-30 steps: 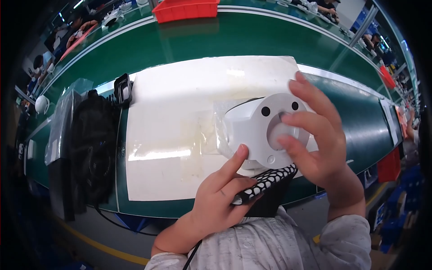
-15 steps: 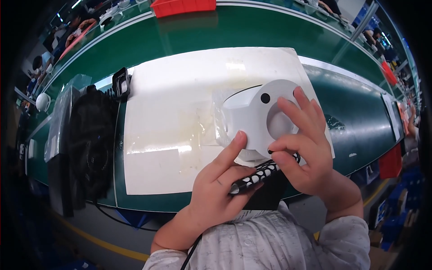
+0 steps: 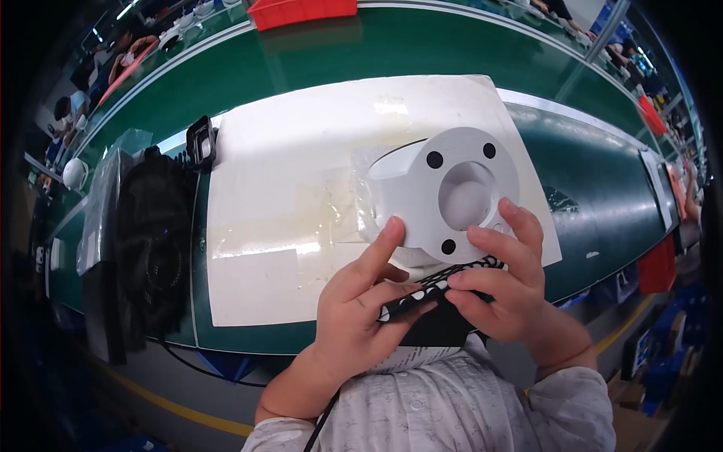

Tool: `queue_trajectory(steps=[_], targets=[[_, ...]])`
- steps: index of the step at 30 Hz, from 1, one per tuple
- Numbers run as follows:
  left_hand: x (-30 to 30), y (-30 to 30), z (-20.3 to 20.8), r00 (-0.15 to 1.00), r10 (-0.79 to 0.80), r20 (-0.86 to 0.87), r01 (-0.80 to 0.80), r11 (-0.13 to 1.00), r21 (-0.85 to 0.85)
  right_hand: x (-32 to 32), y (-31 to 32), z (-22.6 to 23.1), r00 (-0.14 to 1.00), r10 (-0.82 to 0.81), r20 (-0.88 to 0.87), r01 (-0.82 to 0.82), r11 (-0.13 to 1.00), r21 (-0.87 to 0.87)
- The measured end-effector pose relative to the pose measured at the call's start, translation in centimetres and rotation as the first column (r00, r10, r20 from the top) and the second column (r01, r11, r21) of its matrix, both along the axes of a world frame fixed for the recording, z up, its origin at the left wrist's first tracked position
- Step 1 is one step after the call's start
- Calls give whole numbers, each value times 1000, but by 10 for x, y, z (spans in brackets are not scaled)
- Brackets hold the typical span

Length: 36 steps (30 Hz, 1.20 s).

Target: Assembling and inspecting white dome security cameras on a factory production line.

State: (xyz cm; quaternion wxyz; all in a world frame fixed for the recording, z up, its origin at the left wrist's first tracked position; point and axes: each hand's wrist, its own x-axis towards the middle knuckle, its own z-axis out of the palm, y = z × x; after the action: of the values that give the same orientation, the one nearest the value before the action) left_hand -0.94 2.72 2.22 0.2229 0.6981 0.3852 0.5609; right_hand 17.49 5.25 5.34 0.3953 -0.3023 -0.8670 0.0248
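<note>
A white plastic housing [image 3: 403,169] with a round ring-shaped base lies on the board, base facing up. Three black round pads show on the ring: one pad [image 3: 434,160] at upper left, others at upper right and lower left. At the lower right of the ring is a bare round recess [image 3: 498,228]. My left hand [image 3: 361,301] is closed on a curved black sheet of round pads [image 3: 437,286] with white circles; its index fingertip rests against the housing. My right hand [image 3: 504,279] pinches the sheet's edge between thumb and index finger, other fingertips near the ring.
A white board [image 3: 263,188] covered with clear tape lies beneath the housing on the green table [image 3: 595,196]. Left of it are a black bag-like bundle [image 3: 154,241], a black frame-shaped part [image 3: 201,143] and clear plastic wrap. A red bin [image 3: 301,11] stands at the far side.
My right hand has moved down from the ring to the sheet. The black pad once at its fingertips is gone from them, and a pad now shows at the ring's lower left.
</note>
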Motion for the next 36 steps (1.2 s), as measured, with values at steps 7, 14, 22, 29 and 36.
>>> queue_trajectory(steps=[7, 14, 22, 29, 36], targets=[[0, 1, -1, 1000, -12, 19, 12, 1000, -18, 15, 6, 6, 994, -73, -76, 72, 997, -21], [-1, -2, 2, 998, -51, -42, 49, 997, -52, 16, 18, 16, 973, -128, -190, 78, 965, -251], [2, 0, 1, 997, 26, -71, -27, 1000, -5, 21, -3, 16, 916, -342, 209, 312, 936, 163], [0, -3, 2, 992, 7, -129, -15, 998, -58, 21, 25, 10, 720, -384, -578, -554, 185, -812], [-8, -7, 2, 997, -13, -76, 5, 995, -105, 26, 91, 48, 637, -331, -696, -539, 455, -709]])
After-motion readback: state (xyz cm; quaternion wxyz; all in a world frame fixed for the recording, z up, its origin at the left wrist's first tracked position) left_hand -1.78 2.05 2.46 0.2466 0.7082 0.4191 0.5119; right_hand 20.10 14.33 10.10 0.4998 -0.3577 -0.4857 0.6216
